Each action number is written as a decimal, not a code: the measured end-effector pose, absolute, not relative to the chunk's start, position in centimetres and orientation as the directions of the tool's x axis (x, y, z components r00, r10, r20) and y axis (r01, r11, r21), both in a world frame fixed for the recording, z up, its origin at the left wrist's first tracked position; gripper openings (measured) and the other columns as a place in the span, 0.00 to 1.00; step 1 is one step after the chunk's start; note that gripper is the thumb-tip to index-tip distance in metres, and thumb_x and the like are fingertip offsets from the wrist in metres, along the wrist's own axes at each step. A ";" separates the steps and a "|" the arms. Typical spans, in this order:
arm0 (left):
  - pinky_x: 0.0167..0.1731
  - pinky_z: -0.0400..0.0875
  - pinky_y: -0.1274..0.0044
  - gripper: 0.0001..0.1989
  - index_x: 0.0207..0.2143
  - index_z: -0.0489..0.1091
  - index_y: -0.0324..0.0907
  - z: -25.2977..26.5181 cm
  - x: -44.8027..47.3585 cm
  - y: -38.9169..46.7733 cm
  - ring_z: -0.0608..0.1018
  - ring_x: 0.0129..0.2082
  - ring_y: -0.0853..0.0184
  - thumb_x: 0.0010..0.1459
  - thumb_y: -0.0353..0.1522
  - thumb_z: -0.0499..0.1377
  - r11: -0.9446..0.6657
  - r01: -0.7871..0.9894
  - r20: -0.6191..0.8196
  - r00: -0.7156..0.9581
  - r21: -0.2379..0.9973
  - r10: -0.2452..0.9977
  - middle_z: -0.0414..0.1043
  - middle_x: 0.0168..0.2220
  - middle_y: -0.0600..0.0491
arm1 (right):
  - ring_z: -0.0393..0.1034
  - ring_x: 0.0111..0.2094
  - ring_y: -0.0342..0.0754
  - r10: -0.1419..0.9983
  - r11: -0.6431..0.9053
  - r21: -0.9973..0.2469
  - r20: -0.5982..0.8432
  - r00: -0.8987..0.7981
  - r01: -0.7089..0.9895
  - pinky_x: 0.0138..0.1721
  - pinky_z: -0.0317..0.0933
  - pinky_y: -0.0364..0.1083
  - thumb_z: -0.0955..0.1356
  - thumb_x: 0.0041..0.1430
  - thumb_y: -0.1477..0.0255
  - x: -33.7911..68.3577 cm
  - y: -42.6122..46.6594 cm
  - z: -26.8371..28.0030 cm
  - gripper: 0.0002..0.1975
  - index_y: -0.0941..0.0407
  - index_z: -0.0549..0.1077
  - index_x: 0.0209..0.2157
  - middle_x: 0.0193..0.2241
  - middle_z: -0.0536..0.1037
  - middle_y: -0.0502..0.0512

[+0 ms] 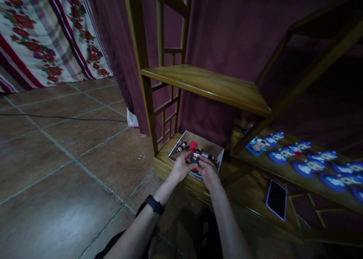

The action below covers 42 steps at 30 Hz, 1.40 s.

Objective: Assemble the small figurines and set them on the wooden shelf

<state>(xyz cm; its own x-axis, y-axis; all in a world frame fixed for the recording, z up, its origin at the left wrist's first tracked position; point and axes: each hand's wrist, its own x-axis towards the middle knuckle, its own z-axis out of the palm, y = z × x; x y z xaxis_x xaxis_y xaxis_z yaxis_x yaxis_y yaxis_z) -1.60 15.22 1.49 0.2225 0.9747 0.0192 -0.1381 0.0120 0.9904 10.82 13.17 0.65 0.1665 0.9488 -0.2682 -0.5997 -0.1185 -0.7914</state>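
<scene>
Both my hands meet over an open cardboard box (217,152) on the low wooden shelf. Between them is a small black-haired figurine (196,154) on a dark round base. The fingers of my left hand (182,166) close on the base's left side. My right hand (208,170) grips the right side, its fingers partly over the edge. More small dark figurines (181,146) lie in the box at the left, near a round red piece (193,145). Another dark figurine (212,158) is at the box's right, partly behind my right hand.
A wooden shelf board (207,83) juts out above the box. To the right stand several blue figurines (309,166) on round bases, in rows. A phone (276,199) lies below them. A black cable (62,117) crosses the tiled floor at the left.
</scene>
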 end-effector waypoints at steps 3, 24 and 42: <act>0.27 0.65 0.78 0.28 0.44 0.67 0.36 1.5 -1.7 15.1 0.71 0.23 0.70 0.36 0.32 0.66 0.054 -0.117 -0.017 0.296 0.992 0.955 0.71 0.24 0.55 | 0.72 0.31 0.45 0.951 -0.134 -0.789 -0.272 0.147 -0.599 0.30 0.66 0.43 0.71 0.39 0.78 11.0 13.2 0.7 0.09 0.57 0.73 0.28 0.30 0.78 0.53; 0.27 0.65 0.79 0.24 0.38 0.66 0.37 0.6 -1.5 15.7 0.71 0.24 0.72 0.35 0.32 0.66 -0.040 -0.143 0.058 0.129 0.989 0.990 0.71 0.28 0.54 | 0.71 0.30 0.42 0.947 -0.197 -0.813 -0.303 0.110 -0.548 0.30 0.63 0.42 0.71 0.40 0.74 10.4 13.1 0.3 0.16 0.55 0.74 0.36 0.33 0.78 0.53; 0.28 0.65 0.78 0.20 0.36 0.69 0.36 1.0 -1.9 15.8 0.71 0.25 0.70 0.37 0.33 0.65 0.007 -0.163 0.035 0.250 0.987 0.968 0.71 0.26 0.54 | 0.72 0.32 0.44 0.954 -0.163 -0.800 -0.278 0.117 -0.577 0.34 0.65 0.44 0.71 0.40 0.75 10.3 13.1 0.5 0.15 0.55 0.74 0.35 0.35 0.78 0.54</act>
<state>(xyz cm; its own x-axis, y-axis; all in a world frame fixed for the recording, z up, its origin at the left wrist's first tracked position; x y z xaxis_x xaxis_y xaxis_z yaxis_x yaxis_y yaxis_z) -1.86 15.75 1.03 0.2496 0.9677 0.0346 -0.1634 0.0069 0.9865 10.31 13.13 0.46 0.1167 0.9535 -0.2777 -0.5769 -0.1625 -0.8005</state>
